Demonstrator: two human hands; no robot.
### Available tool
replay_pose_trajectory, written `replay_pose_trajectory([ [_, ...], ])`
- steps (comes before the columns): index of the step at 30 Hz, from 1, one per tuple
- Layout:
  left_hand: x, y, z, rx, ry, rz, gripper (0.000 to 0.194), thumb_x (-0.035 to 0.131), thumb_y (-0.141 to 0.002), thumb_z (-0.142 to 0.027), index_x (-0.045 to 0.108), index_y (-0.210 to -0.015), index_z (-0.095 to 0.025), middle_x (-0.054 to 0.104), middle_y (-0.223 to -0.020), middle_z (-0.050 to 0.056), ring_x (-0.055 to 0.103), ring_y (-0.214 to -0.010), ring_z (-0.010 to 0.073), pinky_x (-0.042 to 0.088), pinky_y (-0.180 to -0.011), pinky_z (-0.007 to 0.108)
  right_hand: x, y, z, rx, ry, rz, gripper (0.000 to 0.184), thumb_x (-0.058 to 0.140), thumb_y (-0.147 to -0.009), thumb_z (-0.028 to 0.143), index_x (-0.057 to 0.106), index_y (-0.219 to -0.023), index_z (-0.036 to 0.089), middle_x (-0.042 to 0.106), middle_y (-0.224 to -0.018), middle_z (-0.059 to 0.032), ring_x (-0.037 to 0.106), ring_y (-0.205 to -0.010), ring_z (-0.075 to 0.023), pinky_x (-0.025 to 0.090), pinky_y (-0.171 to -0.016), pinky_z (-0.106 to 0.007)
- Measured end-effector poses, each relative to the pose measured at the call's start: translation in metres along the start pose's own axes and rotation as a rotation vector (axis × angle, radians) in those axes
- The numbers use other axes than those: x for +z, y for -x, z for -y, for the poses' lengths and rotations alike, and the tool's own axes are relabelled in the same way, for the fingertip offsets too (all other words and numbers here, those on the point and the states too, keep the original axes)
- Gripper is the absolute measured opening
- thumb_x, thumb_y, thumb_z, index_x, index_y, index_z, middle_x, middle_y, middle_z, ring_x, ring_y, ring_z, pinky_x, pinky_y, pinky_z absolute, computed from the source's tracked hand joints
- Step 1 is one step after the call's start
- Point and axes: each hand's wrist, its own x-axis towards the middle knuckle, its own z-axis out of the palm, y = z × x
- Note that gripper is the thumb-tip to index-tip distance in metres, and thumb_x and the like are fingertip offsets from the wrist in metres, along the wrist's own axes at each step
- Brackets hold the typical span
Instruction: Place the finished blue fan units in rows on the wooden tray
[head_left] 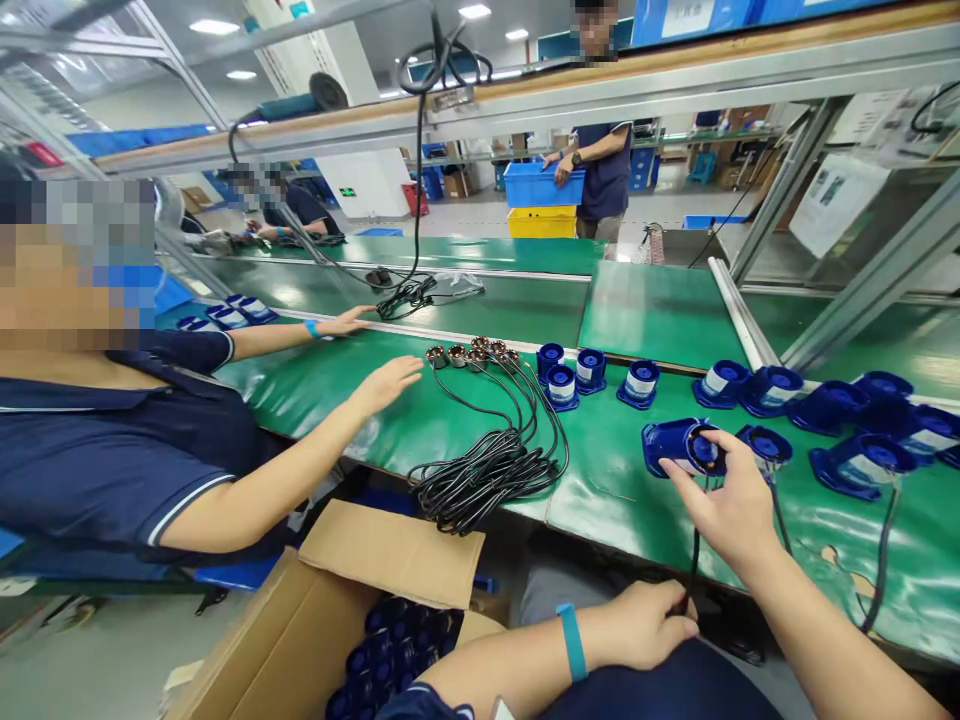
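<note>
My right hand (731, 505) pinches the open end of a blue plastic housing (671, 445) that lies on its side on the green bench (600, 480). A black cable (694, 560) runs from the housing down to my left hand (645, 625), which is closed around it below the bench edge. My left wrist wears a blue band (574, 642). Just right of the housing stands another blue housing (765, 443) with its own cable.
Several blue housings (855, 410) line the bench to the right, three more (566, 375) stand near a bundle of black cables (487, 470) with copper-coloured parts (472, 355). A seated co-worker's hands (386, 380) rest at left. A cardboard box (352, 620) of blue parts sits below.
</note>
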Motion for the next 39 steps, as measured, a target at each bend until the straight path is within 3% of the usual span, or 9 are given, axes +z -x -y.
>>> replay_pose_trajectory([
  [3,-0.001,0.017,-0.024,0.000,0.087,0.020,0.021,0.049,-0.088,-0.022,0.060,-0.069,-0.020,0.069,-0.071,0.003,0.070,-0.080,0.0200,0.054,-0.085,0.033,0.011,0.004,-0.014,0.016,-0.006,0.176,0.051,0.062,-0.089,0.058,0.058,-0.119,0.016,0.067,-0.113,-0.0179,0.065,-0.105,-0.0326,0.054,-0.093,-0.050],
  [6,-0.005,0.036,-0.054,-0.004,0.254,-0.012,0.020,0.049,-0.089,-0.023,0.060,-0.073,-0.019,0.067,-0.065,0.002,0.070,-0.077,0.0180,0.053,-0.083,0.030,0.018,0.003,-0.022,0.039,-0.022,0.308,0.047,0.059,-0.090,0.054,0.059,-0.119,0.017,0.068,-0.113,-0.0173,0.066,-0.105,-0.0330,0.055,-0.093,-0.052],
  [10,-0.010,0.048,-0.084,-0.021,0.597,0.088,0.024,0.056,-0.094,-0.042,0.058,-0.090,-0.017,0.066,-0.062,0.001,0.067,-0.060,0.0161,0.052,-0.068,0.028,0.006,-0.011,-0.007,0.009,-0.039,0.165,0.049,0.065,-0.090,0.052,0.057,-0.125,0.019,0.065,-0.123,-0.0172,0.063,-0.115,-0.0332,0.051,-0.101,-0.053],
  [12,-0.009,0.048,-0.087,-0.049,0.732,0.160,0.036,0.060,-0.093,-0.053,0.055,-0.096,-0.017,0.066,-0.064,0.001,0.067,-0.055,0.0155,0.052,-0.062,0.027,0.005,-0.012,0.001,0.006,-0.026,0.133,0.049,0.070,-0.088,0.047,0.057,-0.126,0.018,0.065,-0.123,-0.0174,0.062,-0.115,-0.0330,0.051,-0.102,-0.053],
  [16,-0.001,0.046,-0.069,-0.142,0.888,0.125,0.045,0.058,-0.094,-0.061,0.050,-0.103,-0.018,0.071,-0.066,0.002,0.070,-0.053,0.0164,0.051,-0.055,0.023,0.017,0.004,0.004,0.059,-0.028,0.345,0.046,0.077,-0.084,0.030,0.058,-0.123,0.016,0.067,-0.116,-0.0158,0.064,-0.108,-0.0309,0.054,-0.096,-0.049],
  [24,0.011,0.049,-0.050,-0.130,0.849,0.109,0.040,0.056,-0.096,-0.058,0.052,-0.103,-0.019,0.072,-0.066,0.003,0.072,-0.058,0.0189,0.049,-0.057,0.025,0.013,0.007,0.007,0.131,-0.051,0.354,0.052,0.080,-0.085,0.030,0.053,-0.129,0.018,0.064,-0.122,-0.0151,0.059,-0.116,-0.0290,0.050,-0.102,-0.047],
  [31,-0.014,0.043,-0.047,-0.205,0.270,0.111,0.053,0.051,-0.096,-0.065,0.055,-0.122,-0.019,0.074,-0.103,0.011,0.065,-0.108,0.0246,0.044,-0.102,0.042,0.025,0.002,-0.003,0.178,0.022,0.466,0.054,0.080,-0.086,0.036,0.052,-0.128,0.016,0.063,-0.118,-0.0136,0.058,-0.111,-0.0274,0.050,-0.096,-0.041],
  [35,-0.012,0.034,-0.067,-0.230,0.157,0.123,0.048,0.044,-0.099,-0.060,0.055,-0.119,-0.018,0.072,-0.105,0.012,0.064,-0.105,0.0248,0.043,-0.103,0.044,0.014,-0.002,-0.012,0.169,0.117,0.456,0.055,0.079,-0.087,0.039,0.054,-0.129,0.015,0.063,-0.114,-0.0137,0.059,-0.108,-0.0285,0.048,-0.096,-0.043],
  [39,0.011,0.013,-0.103,-0.172,0.320,0.169,0.041,0.047,-0.100,-0.045,0.047,-0.128,-0.015,0.071,-0.109,0.015,0.065,-0.105,0.0238,0.047,-0.101,0.044,-0.005,-0.001,-0.032,0.042,0.223,0.409,0.057,0.080,-0.085,0.044,0.059,-0.127,0.013,0.064,-0.111,-0.0153,0.056,-0.109,-0.0316,0.045,-0.098,-0.047],
])
